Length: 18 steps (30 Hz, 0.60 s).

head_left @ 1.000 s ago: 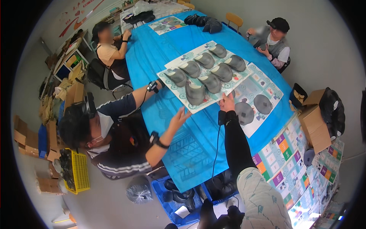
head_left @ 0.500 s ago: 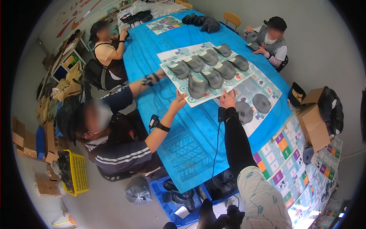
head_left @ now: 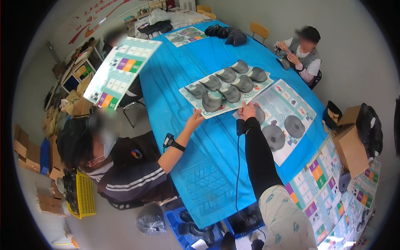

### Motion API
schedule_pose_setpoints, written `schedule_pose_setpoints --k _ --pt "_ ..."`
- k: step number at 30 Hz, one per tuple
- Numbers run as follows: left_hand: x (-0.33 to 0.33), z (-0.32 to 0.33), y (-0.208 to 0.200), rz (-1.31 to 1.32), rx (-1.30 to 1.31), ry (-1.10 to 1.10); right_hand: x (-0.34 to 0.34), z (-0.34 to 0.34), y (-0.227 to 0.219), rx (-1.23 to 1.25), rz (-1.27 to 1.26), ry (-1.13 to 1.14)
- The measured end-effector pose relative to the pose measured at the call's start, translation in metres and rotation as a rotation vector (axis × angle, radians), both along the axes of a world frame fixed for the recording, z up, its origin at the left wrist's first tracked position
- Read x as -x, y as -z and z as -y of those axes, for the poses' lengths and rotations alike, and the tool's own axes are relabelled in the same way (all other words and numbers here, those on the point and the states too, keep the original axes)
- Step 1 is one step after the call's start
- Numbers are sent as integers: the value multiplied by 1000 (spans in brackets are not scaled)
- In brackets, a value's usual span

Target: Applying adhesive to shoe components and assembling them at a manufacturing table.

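Note:
My right hand (head_left: 247, 111) pinches the near edge of a printed board (head_left: 227, 109), fingers closed on it. Several dark grey curved, cup-like pieces (head_left: 231, 93) lie on that board in two rows. A co-worker's hand (head_left: 195, 119) grips the board's near left corner. Raised high at the left is a second printed board (head_left: 125, 68), on the co-worker's side; the hand on it is hidden. Just right of my hand, a printed sheet (head_left: 298, 108) on the table bears round grey pieces (head_left: 295, 126), one partly covered by my hand. My left hand is out of view.
A blue cloth covers the long table (head_left: 200, 175). Co-workers sit along its left side and at the far right. A cardboard box (head_left: 350, 141) and printed sheets (head_left: 321, 187) are on the right. Blue crates (head_left: 187, 233) and a yellow basket (head_left: 85, 196) stand below. A cable hangs from my wrist.
The second board, earlier behind the loaded one, has swung up and left on the co-worker's side. The loaded board is still held by us both, tilted less toward me.

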<state>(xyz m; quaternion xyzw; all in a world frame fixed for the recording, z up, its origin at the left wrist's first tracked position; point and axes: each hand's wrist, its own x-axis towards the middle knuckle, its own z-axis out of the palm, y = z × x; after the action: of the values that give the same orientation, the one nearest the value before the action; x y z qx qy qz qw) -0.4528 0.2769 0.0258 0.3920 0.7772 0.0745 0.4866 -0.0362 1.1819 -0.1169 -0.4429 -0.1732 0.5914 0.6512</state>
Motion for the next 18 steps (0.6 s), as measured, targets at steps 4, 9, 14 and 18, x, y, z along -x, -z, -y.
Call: schedule_pose_setpoints --k 4,9,14,18 --pt "-4 -1 -5 58 126 -190 12 -48 22 -54 861 -142" --pt "-15 -34 -15 121 158 -332 39 60 -33 -462 1859 -64" --pt "-20 -55 -33 234 109 -465 96 238 -162 -13 151 -548" --pt "-25 -38 -49 305 75 -554 122 278 -228 -81 -127 -534"
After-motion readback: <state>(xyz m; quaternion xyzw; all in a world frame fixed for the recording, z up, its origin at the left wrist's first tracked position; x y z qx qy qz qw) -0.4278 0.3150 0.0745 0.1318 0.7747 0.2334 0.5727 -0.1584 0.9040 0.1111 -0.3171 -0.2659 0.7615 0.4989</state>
